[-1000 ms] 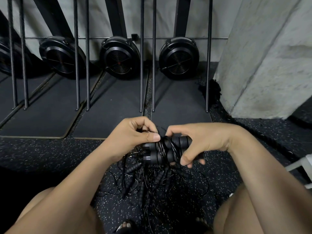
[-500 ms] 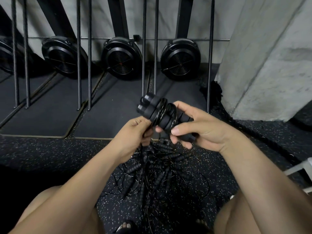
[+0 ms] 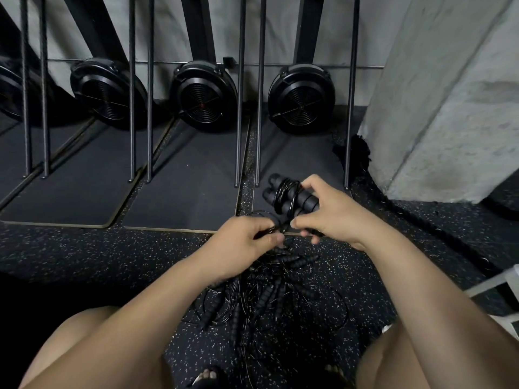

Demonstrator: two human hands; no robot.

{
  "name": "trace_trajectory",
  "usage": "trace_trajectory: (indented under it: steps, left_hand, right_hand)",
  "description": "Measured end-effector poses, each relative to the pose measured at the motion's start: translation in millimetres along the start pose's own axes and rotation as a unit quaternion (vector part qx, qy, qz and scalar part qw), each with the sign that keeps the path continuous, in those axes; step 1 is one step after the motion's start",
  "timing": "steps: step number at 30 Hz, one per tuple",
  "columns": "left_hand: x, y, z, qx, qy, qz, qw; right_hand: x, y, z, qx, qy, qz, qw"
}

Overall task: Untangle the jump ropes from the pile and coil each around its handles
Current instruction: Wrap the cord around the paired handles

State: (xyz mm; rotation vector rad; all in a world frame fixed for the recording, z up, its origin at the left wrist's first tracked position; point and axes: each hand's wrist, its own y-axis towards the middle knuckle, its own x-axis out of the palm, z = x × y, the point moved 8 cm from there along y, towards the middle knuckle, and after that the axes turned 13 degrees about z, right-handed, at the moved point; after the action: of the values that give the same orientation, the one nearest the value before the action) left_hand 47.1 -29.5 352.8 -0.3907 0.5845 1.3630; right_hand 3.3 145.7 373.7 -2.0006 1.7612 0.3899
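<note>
Bundle (image 3: 289, 196): two black handles (image 3: 304, 200) side by side, with a coil (image 3: 285, 193) of thin cord wrapped round their middle. It's held up above the floor (image 3: 112, 256), out in front of the person.
Right hand (image 3: 334, 217): clenched round the near ends of the handles, fingers and thumb wrapped over them, so it carries the bundle.
Left hand (image 3: 241, 245): pinching a short loose cord (image 3: 276, 228) between thumb and fingers, just beside the right hand and almost touching it.
Axis: handles run from the right palm up and to the left, away from the person, with the free ends pointing at the mats (image 3: 182, 178). The wraps sit across that axis.
Key relation: the loose cord comes off the low side of the coil and drops to the left hand, which sits below and left of the bundle. My guess is the left hand does the last winding or tucking while the right just steadies.
Pile (image 3: 266, 296): rest of the ropes lie tangled on the floor right under both hands. Left hand is a bit nearer.
Progress: looks like one rope nearly coiled and plenty left, just my read.
Hard to see: the near handle ends are buried in the right palm, and the cord end vanishes behind the left fingers. Can't tell if that cord is free of the pile. It's black on black down there, so no counting ropes.
</note>
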Motion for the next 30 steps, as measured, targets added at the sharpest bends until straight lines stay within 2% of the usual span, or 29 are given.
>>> trace_trajectory:
  steps: [3, 9, 12, 15, 19, 25, 30]
  left_hand:
    - [-10.8, 0.5, 5.0, 0.017, -0.012, 0.029, 0.999]
    - [-29.8, 5.0, 7.2, 0.020, -0.069, 0.079, 0.994]
    - [-37.0, 8.3, 2.5, 0.005, -0.141, 0.066, 0.988]
    - [-41.1, 10.7, -3.4, -0.008, -0.210, 0.046, 0.977]
    - [-36.8, 11.8, -5.3, -0.065, -0.302, 0.041, 0.950]
    - [-24.5, 14.5, -19.5, -0.091, -0.245, 0.076, 0.962]
    - [-11.5, 11.8, -7.8, -0.072, -0.235, 0.054, 0.968]
  right_hand:
    - [10.4, -4.2, 8.8, 0.003, -0.068, -0.066, 0.996]
    - [36.5, -29.1, 7.6, 0.007, -0.110, -0.243, 0.964]
    - [39.0, -44.7, -4.5, 0.001, -0.078, -0.317, 0.945]
    - [36.0, -57.5, -20.6, -0.004, 0.021, -0.360, 0.933]
    - [25.6, -57.6, -39.3, -0.031, 0.125, -0.335, 0.933]
    - [12.0, -37.9, -46.4, -0.032, 0.268, -0.232, 0.934]
    - [4.8, -26.4, -42.7, -0.020, 0.281, -0.128, 0.951]
